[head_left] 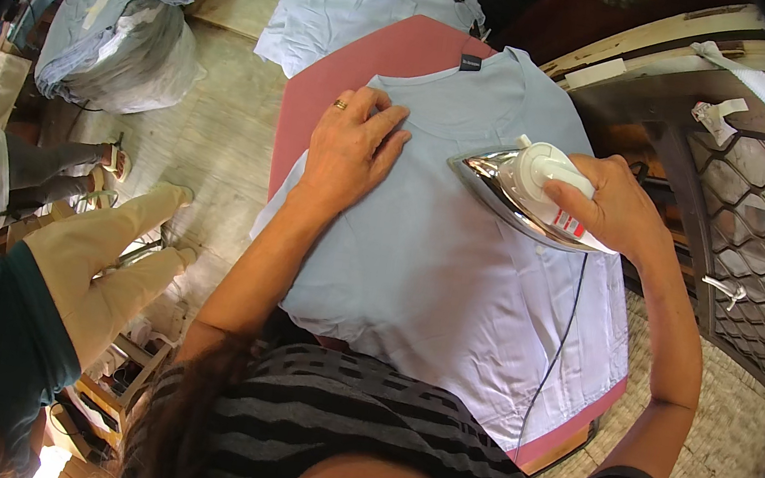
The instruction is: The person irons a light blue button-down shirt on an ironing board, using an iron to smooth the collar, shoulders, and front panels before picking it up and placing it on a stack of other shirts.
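Observation:
A light blue shirt lies spread over a red-covered ironing board, its neckline and dark label toward the far end. My right hand is closed round the handle of a white clothes iron. The iron's shiny metal soleplate edge is over the shirt's right chest, tip pointing left. From the iron a dark cord runs down across the shirt toward me. My left hand rests on the shirt's left shoulder, palm down, its fingers bent and slightly apart, holding nothing.
Beyond the board lies a pile of light blue garments. A large bundle of clothes in clear plastic stands on the floor at far left. Two people are at the left. A dark metal lattice gate flanks the right side.

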